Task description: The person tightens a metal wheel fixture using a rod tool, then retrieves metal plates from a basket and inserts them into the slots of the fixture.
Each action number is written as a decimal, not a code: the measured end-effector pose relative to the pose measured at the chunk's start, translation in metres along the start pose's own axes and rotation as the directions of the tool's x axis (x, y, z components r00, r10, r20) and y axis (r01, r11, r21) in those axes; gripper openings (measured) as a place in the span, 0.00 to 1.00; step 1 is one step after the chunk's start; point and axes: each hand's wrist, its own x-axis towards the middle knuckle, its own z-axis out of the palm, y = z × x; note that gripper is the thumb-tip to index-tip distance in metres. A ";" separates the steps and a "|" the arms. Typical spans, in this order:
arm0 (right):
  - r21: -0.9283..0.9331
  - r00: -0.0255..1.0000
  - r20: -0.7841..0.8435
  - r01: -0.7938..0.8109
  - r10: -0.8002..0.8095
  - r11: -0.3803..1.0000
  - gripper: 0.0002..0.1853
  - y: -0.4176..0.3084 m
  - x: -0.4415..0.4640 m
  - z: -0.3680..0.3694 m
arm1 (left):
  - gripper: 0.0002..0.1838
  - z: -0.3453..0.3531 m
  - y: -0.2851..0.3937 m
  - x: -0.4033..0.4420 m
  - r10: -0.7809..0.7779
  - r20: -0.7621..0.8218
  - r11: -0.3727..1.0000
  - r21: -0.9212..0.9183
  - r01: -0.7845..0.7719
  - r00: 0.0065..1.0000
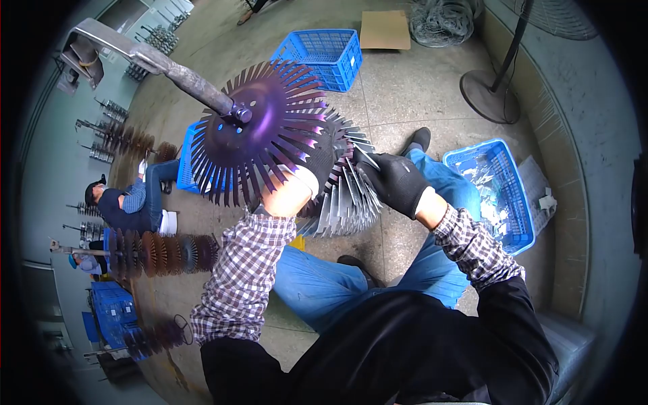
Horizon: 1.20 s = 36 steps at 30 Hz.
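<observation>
A purple finned metal disc is mounted at the end of a metal bar in front of me. Behind it sits a round stack of thin silvery metal blades, fanned outward. My left hand, in a dark glove with a pale cuff, reaches in between the disc and the blades; its fingers are hidden. At the right side of the stack, my right hand in a black glove is closed, pinching a thin metal blade near the stack's upper edge.
A blue crate holding shiny thin pieces stands by my right leg. Farther off are another blue crate, a cardboard sheet, coiled wire and a fan stand. At left, a person sits near racks of finned discs.
</observation>
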 end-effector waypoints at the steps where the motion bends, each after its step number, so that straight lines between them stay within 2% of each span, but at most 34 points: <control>1: -0.010 1.000 -0.011 0.014 -0.014 1.000 0.10 0.000 0.000 -0.001 | 0.21 -0.002 0.001 0.001 0.016 -0.004 0.999 0.042 -0.015 1.000; 7: -0.016 1.000 -0.017 0.011 -0.011 1.000 0.09 -0.006 -0.002 -0.002 | 0.27 -0.002 0.000 0.001 0.076 -0.002 0.963 0.260 -0.073 0.997; 9: -0.028 1.000 -0.012 0.010 -0.010 1.000 0.10 -0.008 -0.002 -0.003 | 0.27 0.013 0.002 0.000 0.115 -0.155 0.755 0.655 0.015 0.981; 11: -0.044 1.000 -0.007 0.007 -0.007 0.999 0.10 -0.010 -0.002 -0.004 | 0.27 0.033 0.001 -0.004 0.212 -0.264 0.402 0.901 0.162 0.941; 12: -0.045 1.000 0.002 0.011 -0.011 0.999 0.10 -0.010 -0.002 -0.004 | 0.27 0.046 -0.002 -0.010 0.203 -0.265 0.403 0.900 0.166 0.943; 13: -0.054 1.000 0.006 0.010 -0.009 0.998 0.11 -0.010 -0.003 -0.004 | 0.26 0.064 -0.006 -0.017 0.229 -0.368 0.480 0.848 0.224 0.901; 16: -0.082 1.000 0.017 0.008 -0.006 0.997 0.13 -0.010 -0.002 -0.003 | 0.27 0.104 -0.015 -0.036 0.245 -0.655 0.691 0.635 0.345 0.715; 21: -0.100 0.996 0.033 0.085 -0.082 0.991 0.16 -0.005 -0.001 -0.002 | 0.24 0.112 -0.019 -0.045 0.337 -0.620 0.719 0.656 0.232 0.709; 26: -0.187 0.982 0.183 0.084 -0.049 0.979 0.18 0.002 0.006 -0.002 | 0.27 0.147 -0.026 -0.038 0.302 -0.631 0.700 0.656 0.283 0.715; 27: -0.189 0.982 0.184 0.085 -0.050 0.978 0.18 0.002 0.008 -0.003 | 0.27 0.125 -0.019 -0.035 0.300 -0.633 0.701 0.654 0.285 0.714; 29: -0.221 0.963 0.267 0.092 -0.031 0.971 0.20 -0.001 0.014 -0.010 | 0.25 0.070 -0.037 -0.048 0.517 -0.328 0.490 0.871 0.041 0.791; 30: -0.235 0.952 0.304 0.096 -0.021 0.967 0.21 -0.003 0.016 -0.014 | 0.25 0.042 -0.039 -0.057 0.593 -0.150 0.353 0.932 -0.088 0.791; 31: -0.249 0.941 0.338 0.099 -0.009 0.963 0.21 -0.005 0.017 -0.017 | 0.24 0.014 -0.044 -0.062 0.643 0.037 0.201 0.956 -0.215 0.765; 32: -0.251 0.944 0.330 0.095 -0.007 0.963 0.21 -0.007 0.018 -0.020 | 0.24 -0.001 -0.016 -0.020 0.661 0.224 0.041 0.942 -0.333 0.716; 33: -0.240 0.942 0.335 0.093 -0.007 0.966 0.22 -0.009 0.017 -0.024 | 0.24 -0.024 -0.006 -0.014 0.648 0.404 -0.118 0.891 -0.439 0.645; 34: -0.229 0.939 0.343 0.091 -0.007 0.969 0.23 -0.011 0.017 -0.027 | 0.24 -0.033 -0.005 -0.020 0.651 0.403 -0.121 0.891 -0.437 0.643; 35: -0.216 0.935 0.354 0.089 -0.007 0.972 0.23 -0.011 0.016 -0.029 | 0.21 -0.040 -0.001 -0.033 0.701 0.244 0.218 0.822 -0.526 0.670; 36: -0.197 0.930 0.367 0.088 -0.009 0.976 0.24 -0.010 0.015 -0.030 | 0.19 -0.043 0.003 -0.048 0.689 0.086 0.519 0.635 -0.573 0.720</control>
